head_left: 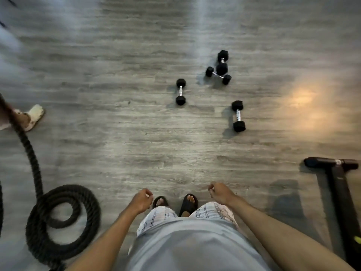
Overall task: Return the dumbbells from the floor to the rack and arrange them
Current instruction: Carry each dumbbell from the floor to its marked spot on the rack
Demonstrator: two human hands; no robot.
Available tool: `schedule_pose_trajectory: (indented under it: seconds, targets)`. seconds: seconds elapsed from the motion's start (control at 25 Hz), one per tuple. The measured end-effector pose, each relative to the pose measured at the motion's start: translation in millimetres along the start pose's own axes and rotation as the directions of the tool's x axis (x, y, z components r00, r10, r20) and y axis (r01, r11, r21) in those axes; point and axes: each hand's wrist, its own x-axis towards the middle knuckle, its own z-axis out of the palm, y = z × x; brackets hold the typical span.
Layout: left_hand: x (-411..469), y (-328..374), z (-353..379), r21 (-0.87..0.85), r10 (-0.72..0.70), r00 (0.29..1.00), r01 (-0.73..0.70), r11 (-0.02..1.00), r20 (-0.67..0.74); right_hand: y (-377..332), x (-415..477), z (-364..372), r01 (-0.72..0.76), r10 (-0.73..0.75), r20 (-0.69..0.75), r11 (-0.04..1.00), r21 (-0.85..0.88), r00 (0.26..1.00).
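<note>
Four black hex-headed dumbbells lie on the grey plank floor (117, 133) ahead of the person. The left dumbbell (180, 92) lies alone; the near right dumbbell (238, 116) sits closest to the feet, well apart from it. Farther off, the far dumbbell (222, 60) has one head resting against the chrome bar of the crossed dumbbell (218, 75), hiding part of it. No rack shows in the view. The left hand (141, 200) and right hand (220, 192) hang low by the sandalled feet, each grip loosely curled, holding nothing. Open floor runs between feet and weights. A coiled battle rope (58, 212) is cut off at the left edge, near another person's slippered foot (33, 116); a dark equipment base (336, 173) runs off the right edge.
</note>
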Motion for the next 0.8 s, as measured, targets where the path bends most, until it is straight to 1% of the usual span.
schedule_pose_trajectory:
  seconds: [0.08,0.28,0.36,0.6,0.8]
  targets:
    - [19,41,-5,0.027,0.031,0.999,-0.031,0.999,0.030,16,4,-17,-0.035,0.037,-0.021,0.998,0.060,0.999]
    - [82,148,-10,0.179,0.093,0.985,-0.118,0.977,0.144,57,20,-67,-0.135,0.158,-0.093,0.966,0.221,0.983]
    - [108,188,-12,0.215,0.123,0.976,-0.160,0.963,0.177,67,30,-92,-0.170,0.206,-0.113,0.948,0.268,0.972]
    - [193,315,-32,0.333,0.107,0.956,-0.199,0.922,0.275,101,78,-193,-0.292,0.348,-0.124,0.897,0.333,0.929]
    - [243,414,-48,0.375,0.128,0.951,-0.232,0.897,0.283,108,123,-280,-0.281,0.355,-0.157,0.889,0.360,0.922]
